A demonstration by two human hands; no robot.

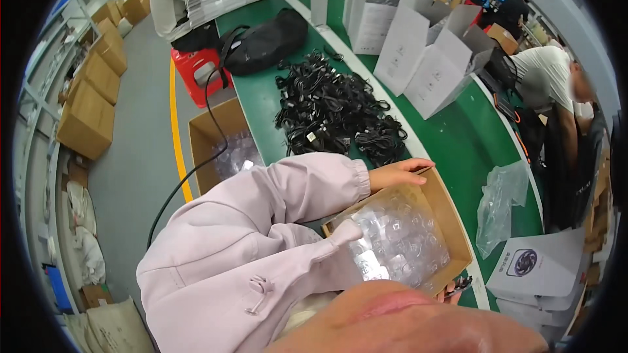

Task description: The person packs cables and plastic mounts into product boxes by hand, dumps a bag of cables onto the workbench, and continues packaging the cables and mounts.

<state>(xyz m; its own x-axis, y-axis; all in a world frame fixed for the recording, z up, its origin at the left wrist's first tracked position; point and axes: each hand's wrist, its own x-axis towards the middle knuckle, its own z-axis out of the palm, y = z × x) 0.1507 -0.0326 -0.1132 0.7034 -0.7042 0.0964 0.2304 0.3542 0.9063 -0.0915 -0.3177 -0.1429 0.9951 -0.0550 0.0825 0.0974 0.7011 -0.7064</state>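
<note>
The left hand [398, 176] has its grip clamped on the rim of the cardboard box [451, 219], by the green surface [458, 150]; light, steady pressure should spare the rim. Mostly hidden, the right hand's [449, 295] grip beside the black item [464, 283] I cannot tell.

Cool, white light fills the room evenly and fairly brightly; its source is out of frame. Soft shadows lie in the folds of the pale pink fabric sleeve [307, 186]. White glare breaks up the outlines of the shiny clear plastic pieces [399, 235] inside the open brown cardboard box [453, 219]. The tangled pile of thin black cables [327, 104] merges into a dark mass. Fisheye distortion bends the yellow floor line [175, 137], and black darkness swallows the corners. Blurred patches cover parts of the person in a white shirt [556, 62], far right.
</note>
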